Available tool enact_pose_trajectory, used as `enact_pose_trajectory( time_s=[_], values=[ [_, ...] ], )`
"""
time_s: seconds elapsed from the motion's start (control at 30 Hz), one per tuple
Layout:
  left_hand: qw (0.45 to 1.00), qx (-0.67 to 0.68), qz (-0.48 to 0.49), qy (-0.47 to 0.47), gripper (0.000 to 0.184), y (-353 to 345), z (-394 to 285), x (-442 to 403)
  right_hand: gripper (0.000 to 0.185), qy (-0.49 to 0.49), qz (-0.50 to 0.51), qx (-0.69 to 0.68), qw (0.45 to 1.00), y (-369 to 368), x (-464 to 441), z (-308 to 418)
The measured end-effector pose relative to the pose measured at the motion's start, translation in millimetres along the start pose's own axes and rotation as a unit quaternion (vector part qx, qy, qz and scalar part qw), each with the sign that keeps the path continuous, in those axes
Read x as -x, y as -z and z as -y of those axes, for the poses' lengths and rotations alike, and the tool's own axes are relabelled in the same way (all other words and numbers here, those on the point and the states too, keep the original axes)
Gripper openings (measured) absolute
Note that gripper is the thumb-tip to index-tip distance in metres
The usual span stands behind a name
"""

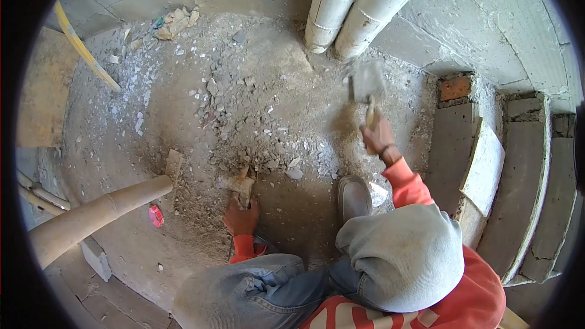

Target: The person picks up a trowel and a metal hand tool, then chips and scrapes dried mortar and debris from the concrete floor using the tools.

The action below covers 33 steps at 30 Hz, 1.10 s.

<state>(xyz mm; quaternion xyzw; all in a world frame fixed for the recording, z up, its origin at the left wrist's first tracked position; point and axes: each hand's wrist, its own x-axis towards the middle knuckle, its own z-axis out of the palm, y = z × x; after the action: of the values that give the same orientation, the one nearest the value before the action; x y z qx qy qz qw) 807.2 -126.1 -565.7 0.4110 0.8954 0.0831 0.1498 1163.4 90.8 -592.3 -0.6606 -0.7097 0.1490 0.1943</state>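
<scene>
My right hand [379, 134] is closed around the light handle of a trowel [368, 82]. Its flat grey blade is smeared by motion and lies low over the dusty floor, just below the two pipes. My left hand [241, 216] is low at the floor, with its fingers closed on a tan, jagged flat piece [245, 186] whose kind I cannot make out. Just beyond that piece spreads a heap of grey rubble [244, 128], made of small chips, lumps and dust.
Two white pipes [350, 15] rise at the back wall. Concrete steps [451, 140] climb on the right, with a loose board [484, 167] against them. A bamboo pole [103, 213] and a crumpled red wrapper [156, 215] are at left. My shoe [354, 198] stands between my hands.
</scene>
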Motion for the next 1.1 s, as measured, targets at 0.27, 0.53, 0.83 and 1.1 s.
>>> enact_pose_trajectory(
  time_s=[0.27, 0.53, 0.83, 1.1],
  values=[
    [0.999, -0.025, 0.040, 0.013, 0.060, -12, 15, -1, 0.034, -0.247, 0.061, -0.296, 0.921, 36, 16, 37],
    [1.000, 0.008, 0.028, 0.003, 0.056, -12, 14, 0, 0.026, -0.119, 0.271, -0.252, 0.921, 48, 18, 71],
    [0.999, -0.004, 0.044, 0.011, 0.055, -7, 12, 1, 0.026, -0.310, -0.015, -0.315, 0.897, 8, 1, 32],
    [0.999, 0.019, 0.038, 0.012, 0.055, -8, 13, -2, 0.045, 0.165, 0.102, -0.085, 0.977, 9, 37, 80]
  ],
)
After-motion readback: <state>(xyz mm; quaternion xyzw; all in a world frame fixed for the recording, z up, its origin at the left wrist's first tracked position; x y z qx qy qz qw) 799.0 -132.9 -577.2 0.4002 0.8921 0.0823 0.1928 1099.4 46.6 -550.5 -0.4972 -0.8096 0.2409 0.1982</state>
